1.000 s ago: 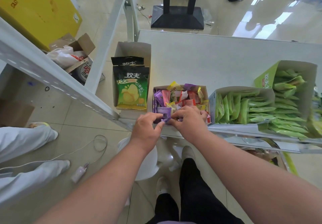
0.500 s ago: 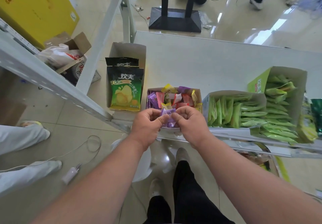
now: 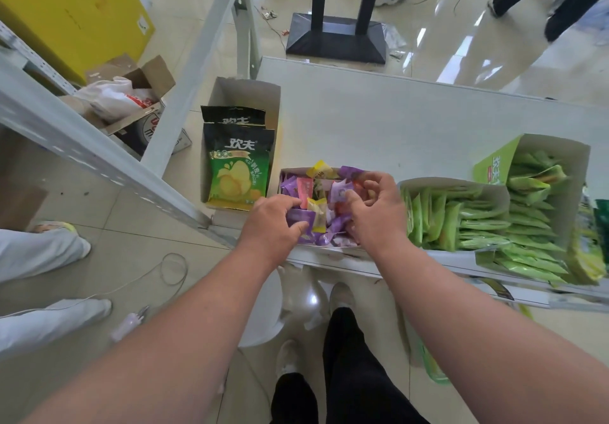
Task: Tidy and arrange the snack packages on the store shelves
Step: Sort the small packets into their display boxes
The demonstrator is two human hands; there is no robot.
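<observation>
Head view: one frame, looking down over both forearms at a white shelf (image 3: 379, 120).
Left hand (image 3: 275, 222): fingers curled over the front left of the candy box (image 3: 287, 173), thumb and fingertips pinching a purple packet (image 3: 300, 216).
Right hand (image 3: 375, 207): fingers bent and slightly spread, dug into the right side of the box; the thumb presses a pale lilac packet (image 3: 339, 191). Whether it truly grips that packet, I cannot tell.
Mixed sweets (image 3: 317, 207): purple, pink, yellow and red packets lie loose between the two sets of fingers, inside the box at the shelf's front edge.
Chip bags (image 3: 237, 166): green-and-black, upright in an open carton just left of the left fingers.
Green sachets (image 3: 461, 216): packed in a carton just right of the right fingers; a second tilted carton (image 3: 543, 173) lies beyond it.
Floor (image 3: 99, 259): a cable lies well left of the hands.
</observation>
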